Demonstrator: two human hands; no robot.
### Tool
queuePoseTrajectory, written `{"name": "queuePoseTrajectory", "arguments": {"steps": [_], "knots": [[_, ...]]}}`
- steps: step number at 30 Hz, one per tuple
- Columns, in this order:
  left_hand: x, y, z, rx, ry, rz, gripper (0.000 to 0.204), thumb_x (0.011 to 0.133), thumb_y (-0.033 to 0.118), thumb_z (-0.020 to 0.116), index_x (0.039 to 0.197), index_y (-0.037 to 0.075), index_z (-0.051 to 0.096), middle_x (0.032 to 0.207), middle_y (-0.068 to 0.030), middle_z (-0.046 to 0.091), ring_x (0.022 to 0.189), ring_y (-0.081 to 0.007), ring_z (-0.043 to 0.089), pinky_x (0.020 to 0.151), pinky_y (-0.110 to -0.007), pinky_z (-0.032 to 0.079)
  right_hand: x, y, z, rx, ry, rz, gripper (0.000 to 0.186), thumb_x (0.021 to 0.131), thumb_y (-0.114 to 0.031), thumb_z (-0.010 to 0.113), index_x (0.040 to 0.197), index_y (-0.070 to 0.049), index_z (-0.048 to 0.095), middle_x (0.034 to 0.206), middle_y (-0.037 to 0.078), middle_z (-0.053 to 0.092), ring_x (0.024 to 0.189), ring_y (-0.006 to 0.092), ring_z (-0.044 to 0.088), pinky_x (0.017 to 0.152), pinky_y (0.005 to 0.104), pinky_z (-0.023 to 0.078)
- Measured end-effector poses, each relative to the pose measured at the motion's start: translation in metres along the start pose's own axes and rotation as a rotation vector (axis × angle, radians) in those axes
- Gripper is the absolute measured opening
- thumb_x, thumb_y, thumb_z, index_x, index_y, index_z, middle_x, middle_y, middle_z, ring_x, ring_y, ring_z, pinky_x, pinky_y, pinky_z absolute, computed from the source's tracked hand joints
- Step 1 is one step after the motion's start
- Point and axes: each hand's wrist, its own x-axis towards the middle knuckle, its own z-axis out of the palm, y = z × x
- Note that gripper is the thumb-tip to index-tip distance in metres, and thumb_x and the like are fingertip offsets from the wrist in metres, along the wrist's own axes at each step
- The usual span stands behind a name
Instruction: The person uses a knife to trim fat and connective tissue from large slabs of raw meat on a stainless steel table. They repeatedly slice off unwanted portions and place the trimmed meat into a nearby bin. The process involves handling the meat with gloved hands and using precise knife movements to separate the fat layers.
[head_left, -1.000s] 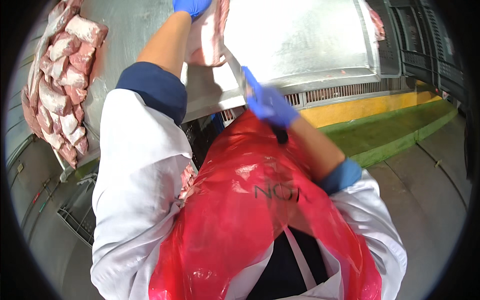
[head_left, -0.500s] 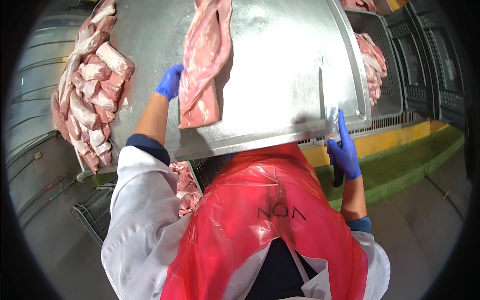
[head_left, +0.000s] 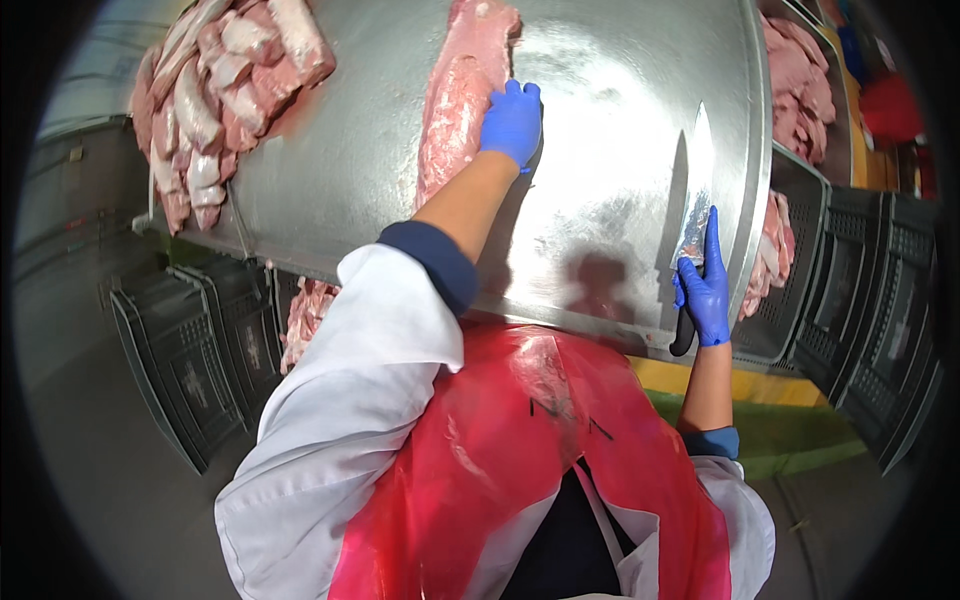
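Note:
A long strip of pale pink raw meat (head_left: 457, 110) lies lengthwise on the steel table, its top end running out of the picture. My left hand (head_left: 512, 125), in a blue glove, reaches across the strip with its fingers curled on the right-hand edge; the fingertips are partly hidden. On the right, my gloved right hand (head_left: 706, 300) is closed round the black handle of a knife (head_left: 697, 190). Its forefinger stretches along the blade, which points away from me above the tabletop.
The steel table (head_left: 590, 160) has a raised rim on the right. A heap of meat pieces (head_left: 215, 100) sits at its far left. Dark plastic crates (head_left: 815, 290) with meat stand on the right, and more crates (head_left: 215, 350) are low on the left, beside other meat (head_left: 305, 320).
My left hand has gone from the strip's left side to its right edge. The strip's exposed surface looks different. My right hand has brought the knife forward over the table, and the whole view has shifted.

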Motion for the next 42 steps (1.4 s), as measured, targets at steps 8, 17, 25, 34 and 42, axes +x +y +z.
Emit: {"name": "queuePoseTrajectory", "arguments": {"steps": [8,17,25,34,42], "knots": [[-0.061,-0.044,0.031,-0.240,-0.088,-0.268,0.048,0.088,0.015,0.063,0.129,-0.004,0.049,0.116,-0.0198,0.058,0.094,-0.0304,0.064,0.075,-0.038,0.053,0.082,-0.005,0.058,-0.061,-0.163,-0.112,0.089,0.090,0.005,0.050,0.163,-0.026,0.009,0.080,0.005,0.061,0.058,0.0105,0.055,0.052,0.0258,0.049],[-0.110,-0.204,-0.171,-1.689,0.195,-0.238,0.031,0.083,0.013,0.060,0.111,0.001,0.060,0.091,-0.0040,0.059,0.083,-0.0157,0.056,0.080,-0.028,0.046,0.259,-0.069,0.202,0.091,-0.280,-0.166,0.086,0.092,0.001,0.051,0.163,-0.023,0.008,0.089,0.008,0.063,0.057,0.0125,0.053,0.052,0.0305,0.048],[-0.171,-0.236,-0.196,-1.678,0.462,-0.112,0.029,0.085,0.006,0.053,0.112,0.000,0.055,0.090,-0.0060,0.058,0.083,-0.0177,0.055,0.080,-0.030,0.045,0.273,-0.107,0.338,0.007,-0.664,-0.186,0.086,0.091,-0.003,0.053,0.163,-0.020,0.010,0.069,0.009,0.059,0.052,0.0160,0.056,0.047,0.0329,0.049],[-0.180,-0.216,-0.221,-1.604,0.408,-0.099,0.022,0.090,0.005,0.048,0.110,-0.001,0.053,0.091,-0.0060,0.056,0.087,-0.0171,0.053,0.082,-0.029,0.043,0.080,-0.051,0.369,-0.450,-1.209,0.005,0.082,0.093,-0.009,0.051,0.163,-0.022,0.011,0.072,0.010,0.062,0.051,0.0145,0.057,0.049,0.0317,0.051],[-0.202,-0.158,-0.278,-1.650,0.563,-0.068,0.017,0.088,0.011,0.053,0.096,0.000,0.064,0.081,-0.0062,0.061,0.071,-0.0156,0.054,0.068,-0.029,0.044,0.015,-0.050,0.351,-0.674,-1.190,-0.151,0.077,0.096,-0.024,0.048,0.163,-0.018,0.010,0.091,0.019,0.066,0.074,0.0256,0.065,0.076,0.0360,0.052]]}}
